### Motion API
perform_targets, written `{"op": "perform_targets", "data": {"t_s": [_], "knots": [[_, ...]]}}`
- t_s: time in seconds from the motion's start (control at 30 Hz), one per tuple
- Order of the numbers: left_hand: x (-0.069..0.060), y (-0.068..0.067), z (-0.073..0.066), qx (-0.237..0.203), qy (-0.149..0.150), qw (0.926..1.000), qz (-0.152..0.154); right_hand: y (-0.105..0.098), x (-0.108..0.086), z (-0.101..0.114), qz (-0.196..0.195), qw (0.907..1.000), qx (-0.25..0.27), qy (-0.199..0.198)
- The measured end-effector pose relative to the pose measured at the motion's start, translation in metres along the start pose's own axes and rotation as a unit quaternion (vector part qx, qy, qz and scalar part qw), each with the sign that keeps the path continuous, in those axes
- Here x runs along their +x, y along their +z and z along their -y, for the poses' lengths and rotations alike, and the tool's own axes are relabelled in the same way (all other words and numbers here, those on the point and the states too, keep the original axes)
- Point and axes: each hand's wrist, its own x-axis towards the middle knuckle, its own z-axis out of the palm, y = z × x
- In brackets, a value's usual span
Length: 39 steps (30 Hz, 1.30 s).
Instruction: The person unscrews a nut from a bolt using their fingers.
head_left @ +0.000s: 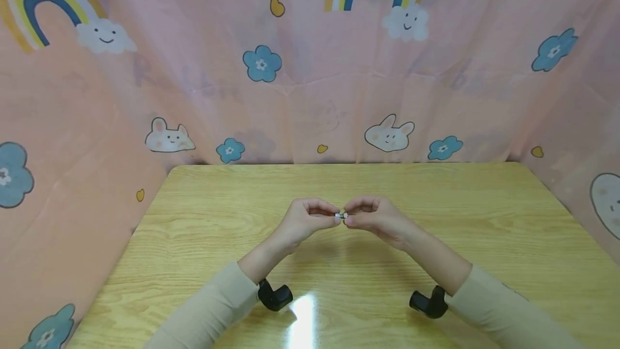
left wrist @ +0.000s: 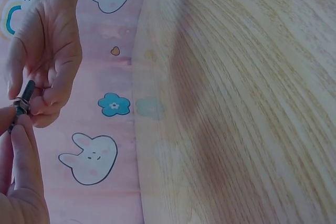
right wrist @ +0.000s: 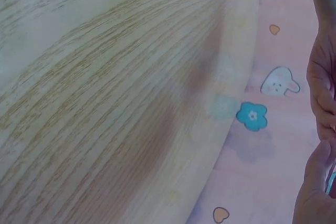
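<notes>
A small metal bolt (head_left: 341,215) is held between the two hands, above the table. My left hand (head_left: 309,221) pinches one end with thumb and fingertips. On the other side, the thumb and fingers of my right hand (head_left: 380,221) close around its other end. The left wrist view shows the bolt's dark threaded shank (left wrist: 29,86) with a shiny nut or collar (left wrist: 21,103) around it, my left hand (left wrist: 23,182) below and my right hand (left wrist: 52,59) above. In the right wrist view both hands are cut off at the right edge and the bolt cannot be made out.
The wood-grain table (head_left: 218,198) lies beneath both hands. A pink patterned curtain (head_left: 310,106) stands behind and beside it. A black device (head_left: 275,296) is at the left wrist, another black device (head_left: 429,302) at the right. Light glares near the front of the table.
</notes>
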Motion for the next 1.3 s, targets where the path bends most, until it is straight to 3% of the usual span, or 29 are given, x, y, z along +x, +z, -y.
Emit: {"op": "perform_targets", "data": {"t_s": [0.27, 0.57, 0.8, 1.0, 1.3], "knots": [[0.0, 0.001, -0.001, 0.002, 0.003, 1.0, -0.001, 0.001, 0.0, 0.003, -0.025, 0.9992, 0.016, 0.027], [0.001, 0.0, 0.002, 0.002, 0.006, 1.0, -0.002, 0.0, 0.0, 0.003, -0.026, 0.999, -0.036, -0.008], [0.001, 0.001, 0.002, 0.004, 0.002, 0.9999, -0.01, 0.002, 0.001, 0.004, -0.023, 0.9996, 0.001, 0.018], [0.0, 0.002, 0.002, -0.003, 0.006, 1.0, -0.005, -0.002, -0.001, 0.005, -0.014, 0.999, -0.042, 0.004], [0.0, 0.003, 0.001, 0.001, 0.009, 0.9999, -0.009, 0.001, -0.001, 0.011, -0.014, 0.9977, -0.038, 0.055]]}}
